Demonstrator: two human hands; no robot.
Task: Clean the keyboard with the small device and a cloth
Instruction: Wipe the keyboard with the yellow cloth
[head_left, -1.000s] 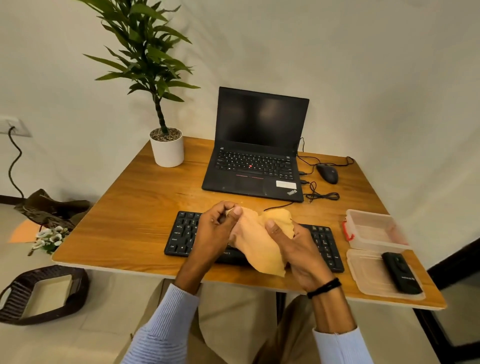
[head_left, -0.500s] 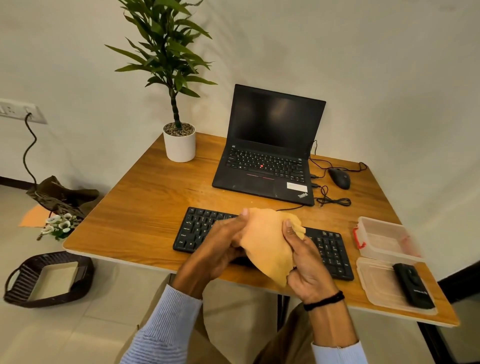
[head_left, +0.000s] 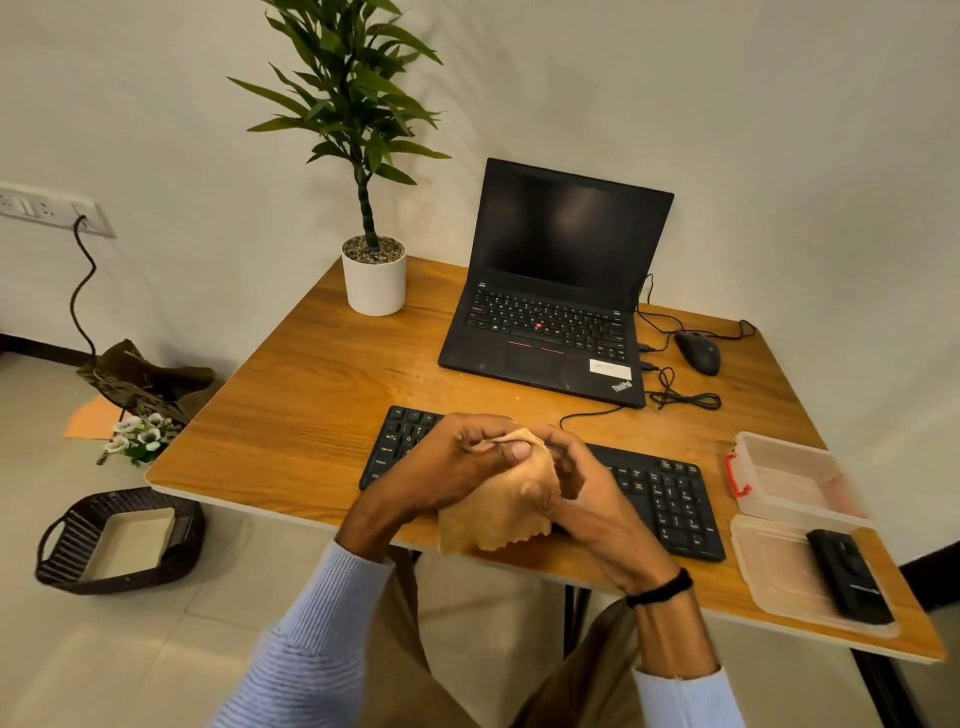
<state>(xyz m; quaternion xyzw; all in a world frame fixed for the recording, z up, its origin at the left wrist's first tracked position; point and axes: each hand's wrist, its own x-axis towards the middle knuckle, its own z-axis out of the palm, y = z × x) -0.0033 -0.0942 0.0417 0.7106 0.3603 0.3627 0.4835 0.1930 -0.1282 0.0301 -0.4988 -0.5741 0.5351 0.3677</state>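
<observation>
A black keyboard (head_left: 660, 493) lies along the front of the wooden desk (head_left: 311, 395); my hands hide its middle. Both hands hold a tan cloth (head_left: 493, 514) bunched together above the keyboard. My left hand (head_left: 457, 467) pinches its top fold between thumb and fingers. My right hand (head_left: 582, 488) curls round the cloth from the right side. The cloth's lower edge hangs over the desk's front edge. The small black device (head_left: 849, 574) lies on a clear plastic lid (head_left: 779, 582) at the front right corner.
An open black laptop (head_left: 550, 291) stands behind the keyboard, with a mouse (head_left: 698, 352) and cables to its right. A potted plant (head_left: 374, 275) sits back left. A clear plastic box (head_left: 789, 478) stands beside the lid. A dark basket (head_left: 119, 540) is on the floor.
My hands have come closer together and gathered the spread cloth into a bunch. The view has shifted, so the desk sits further right in the frame.
</observation>
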